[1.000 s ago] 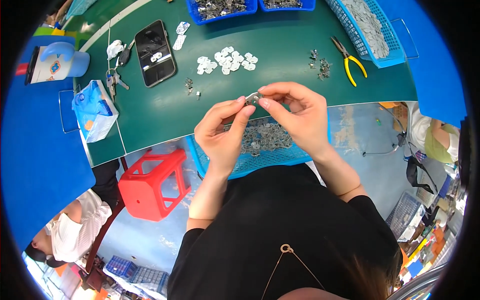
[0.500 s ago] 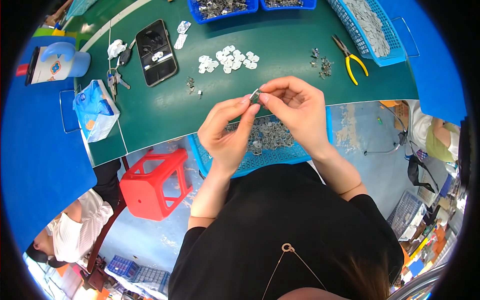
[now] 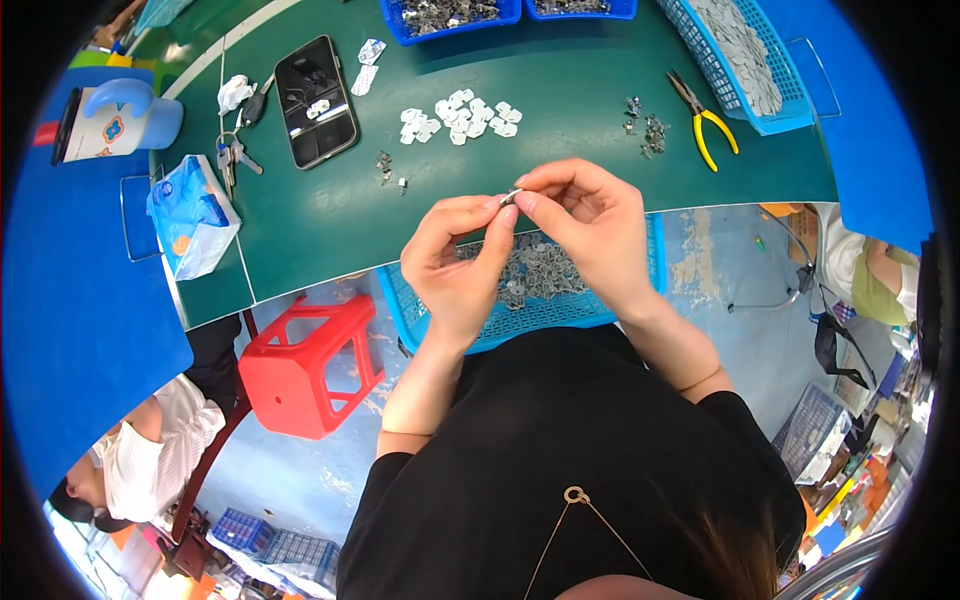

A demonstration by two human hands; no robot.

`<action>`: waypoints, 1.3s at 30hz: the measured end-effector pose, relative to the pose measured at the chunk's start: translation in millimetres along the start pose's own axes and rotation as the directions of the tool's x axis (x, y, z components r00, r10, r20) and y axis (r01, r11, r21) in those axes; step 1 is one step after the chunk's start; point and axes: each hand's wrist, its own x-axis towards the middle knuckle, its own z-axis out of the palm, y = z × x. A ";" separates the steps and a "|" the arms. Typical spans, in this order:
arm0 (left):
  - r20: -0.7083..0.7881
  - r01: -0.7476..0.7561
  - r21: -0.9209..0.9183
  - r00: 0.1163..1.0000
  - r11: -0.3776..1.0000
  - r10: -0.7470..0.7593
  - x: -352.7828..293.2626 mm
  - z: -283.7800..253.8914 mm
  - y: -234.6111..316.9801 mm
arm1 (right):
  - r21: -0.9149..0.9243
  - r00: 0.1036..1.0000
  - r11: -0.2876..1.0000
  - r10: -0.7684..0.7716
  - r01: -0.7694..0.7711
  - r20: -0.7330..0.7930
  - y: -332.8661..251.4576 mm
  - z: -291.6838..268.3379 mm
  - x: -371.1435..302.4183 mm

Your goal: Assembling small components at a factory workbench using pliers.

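Just over the near edge of the green table, my left hand (image 3: 462,258) and my right hand (image 3: 588,228) meet fingertip to fingertip. Both pinch one small metal and white part (image 3: 511,196), mostly covered by the fingers. Below the hands a blue mesh basket (image 3: 402,312) holds many small metal and clear parts (image 3: 540,272). Beyond them on the table lie loose flat white pieces (image 3: 465,117). Small metal bits (image 3: 384,167) rest left of these, and more metal bits (image 3: 654,135) lie to the right.
Yellow-handled pliers (image 3: 702,120) lie at the right, beside a blue basket of flat grey pieces (image 3: 735,55). Two blue bins (image 3: 450,31) stand at the back. A phone (image 3: 315,102), keys (image 3: 236,155), a tissue pack (image 3: 193,217) and a mug (image 3: 118,122) occupy the left. A red stool (image 3: 300,385) stands below.
The small part between my fingertips has tilted flatter and shows less of itself. My right fingers have come slightly lower and closer to my left ones.
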 end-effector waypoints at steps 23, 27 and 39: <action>-0.033 -0.075 -0.112 0.997 0.991 0.072 -0.1 -14.1 2.6 | -0.968 0.928 -0.150 -0.344 -0.203 -0.142 -1.5 -194.5 23.4; -0.025 -0.109 -0.062 0.994 0.992 0.107 -2.2 -21.7 6.7 | -0.935 0.908 0.290 -0.300 -0.205 -0.292 -9.1 -191.4 9.9; 0.111 -0.302 0.091 0.950 0.949 0.292 2.0 -18.2 22.8 | -0.699 0.625 -0.123 -0.359 0.704 0.693 -90.4 -57.0 -9.6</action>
